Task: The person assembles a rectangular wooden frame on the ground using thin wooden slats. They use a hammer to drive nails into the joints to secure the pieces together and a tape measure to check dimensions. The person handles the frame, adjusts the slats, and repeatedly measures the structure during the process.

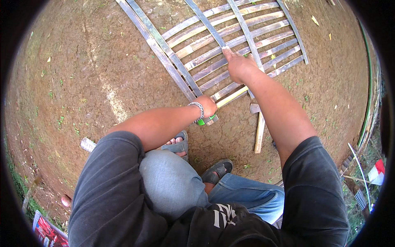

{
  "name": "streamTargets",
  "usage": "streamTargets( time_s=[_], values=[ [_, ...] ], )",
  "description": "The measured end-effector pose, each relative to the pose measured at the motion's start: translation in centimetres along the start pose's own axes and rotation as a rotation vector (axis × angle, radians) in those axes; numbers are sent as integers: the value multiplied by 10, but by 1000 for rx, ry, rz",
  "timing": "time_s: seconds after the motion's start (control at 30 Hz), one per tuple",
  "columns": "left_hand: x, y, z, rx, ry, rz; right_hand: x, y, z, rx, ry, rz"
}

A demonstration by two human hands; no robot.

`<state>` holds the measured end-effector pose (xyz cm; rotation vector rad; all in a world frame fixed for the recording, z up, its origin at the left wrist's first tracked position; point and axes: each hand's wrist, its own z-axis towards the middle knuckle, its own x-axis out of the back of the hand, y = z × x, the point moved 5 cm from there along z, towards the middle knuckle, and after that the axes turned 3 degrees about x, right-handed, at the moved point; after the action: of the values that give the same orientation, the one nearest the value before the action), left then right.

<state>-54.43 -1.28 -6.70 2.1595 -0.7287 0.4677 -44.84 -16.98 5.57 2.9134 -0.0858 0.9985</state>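
A lattice of bamboo slats (230, 39) lies flat on the brown dirt ahead of me. My right hand (238, 66) presses down on the slats near a crossing strip, fingers spread. My left hand (207, 106), with a metal bracelet on the wrist, is closed around a tool with a green handle (201, 122) at the near end of a pale bamboo slat (232, 96), at the lattice's near corner.
A hammer with a wooden handle (259, 131) lies on the dirt just right of my left hand. My sandalled feet (218, 168) sit below. A green hose (368, 94) curves along the right edge. A small clear packet (87, 144) lies at left.
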Motion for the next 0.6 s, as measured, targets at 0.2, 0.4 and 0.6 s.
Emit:
streamTargets(
  time_s=[0.2,0.4,0.6],
  values=[
    [9,0,-13,-19,11,12,-6,4,3,10,-13,-12],
    [14,-24,-65,157,-1,-472,-7,6,-1,3,-13,-20],
    [2,-50,-98,409,-19,-585,-4,5,-3,-4,-15,-6]
  ],
)
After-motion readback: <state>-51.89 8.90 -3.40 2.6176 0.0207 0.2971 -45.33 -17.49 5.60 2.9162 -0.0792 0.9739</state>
